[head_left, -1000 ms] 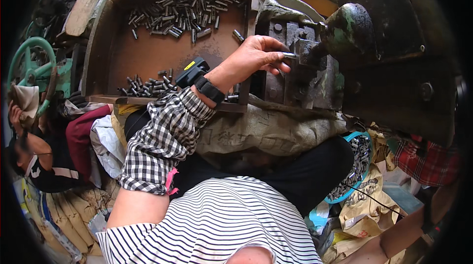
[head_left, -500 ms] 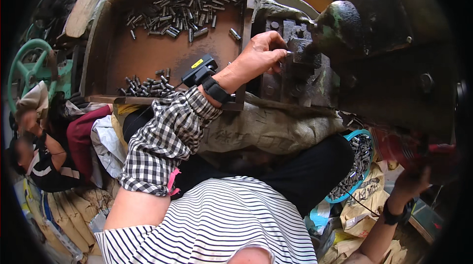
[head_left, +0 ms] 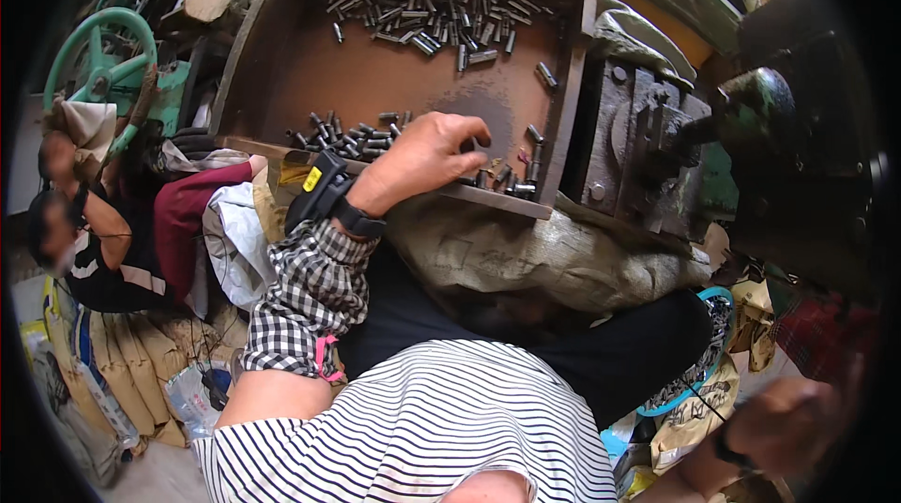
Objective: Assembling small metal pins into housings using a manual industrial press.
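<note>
My left hand [head_left: 430, 158] is over the near part of a shallow wooden tray [head_left: 253, 62], its thumb and forefinger apart with nothing visible between them. Just left of it lies a heap of short dark metal tubes [head_left: 343, 137]. Several more small metal pieces [head_left: 507, 179] sit in the tray's near right corner, close to the fingertips. Toward the far side spreads a larger pile of shiny metal tubes [head_left: 441, 15]. At the lower right, my right hand [head_left: 781, 423] is smeared by motion near the dark machine; what its fingers do is unclear.
A dark, oily press [head_left: 657, 142] stands right of the tray. Below it, a blue-rimmed basket [head_left: 718, 301] holds many metal pieces. Sacking [head_left: 526, 254] hangs under the tray. A person [head_left: 103, 231] sits at the left beside a green handwheel [head_left: 99, 62].
My left hand has moved left from the press to over the tray, and its fingers have parted. My right hand has come down and nearer. The view has shifted, too.
</note>
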The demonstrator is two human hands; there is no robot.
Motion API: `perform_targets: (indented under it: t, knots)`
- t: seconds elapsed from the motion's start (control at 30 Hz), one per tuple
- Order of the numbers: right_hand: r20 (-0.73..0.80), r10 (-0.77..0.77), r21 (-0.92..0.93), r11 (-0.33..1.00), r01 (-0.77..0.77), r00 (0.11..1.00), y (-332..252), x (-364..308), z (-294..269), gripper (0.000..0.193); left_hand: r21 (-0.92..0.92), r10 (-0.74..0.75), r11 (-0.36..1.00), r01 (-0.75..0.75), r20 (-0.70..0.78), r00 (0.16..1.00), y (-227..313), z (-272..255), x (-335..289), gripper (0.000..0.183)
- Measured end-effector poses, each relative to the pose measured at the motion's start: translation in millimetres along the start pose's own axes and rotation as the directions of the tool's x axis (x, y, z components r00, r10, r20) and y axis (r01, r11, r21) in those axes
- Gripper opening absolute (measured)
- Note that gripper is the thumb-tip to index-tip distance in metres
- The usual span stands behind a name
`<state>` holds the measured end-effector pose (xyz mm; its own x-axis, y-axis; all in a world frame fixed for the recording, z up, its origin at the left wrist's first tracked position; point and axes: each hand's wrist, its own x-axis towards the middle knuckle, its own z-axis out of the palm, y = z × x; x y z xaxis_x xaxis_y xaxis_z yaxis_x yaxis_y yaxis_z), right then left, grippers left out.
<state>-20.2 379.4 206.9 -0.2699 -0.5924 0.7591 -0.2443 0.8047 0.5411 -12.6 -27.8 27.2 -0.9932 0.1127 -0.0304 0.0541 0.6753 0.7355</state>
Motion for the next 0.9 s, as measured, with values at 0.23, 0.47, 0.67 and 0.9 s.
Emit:
perform_targets:
  t: [0.23,0.47,0.67,0.9]
  knots:
    - [0.337,-0.228,0.745,0.658,-0.110,0.914,-228.0,43.5,129.8,0.017,0.086,0.074,0.992,-0.095,0.213,0.974,10.9,22.5,20.4,0.030]
    - [0.565,-0.384,0.525,0.850,0.041,0.731,-299.8,47.3,212.5,0.014,0.170,-0.022,0.985,-0.025,0.270,0.962,3.5,27.6,25.4,0.028]
    - [0.417,-0.290,0.673,0.735,-0.078,0.862,-295.6,35.9,215.0,0.015,0.174,0.012,0.984,-0.046,0.192,0.981,-8.6,37.5,25.6,0.025]
    - [0.723,0.000,0.690,0.062,-0.721,0.691,-241.6,10.7,150.7,0.018,0.218,0.011,0.975,-0.039,0.130,0.991,-2.9,35.3,25.0,0.022]
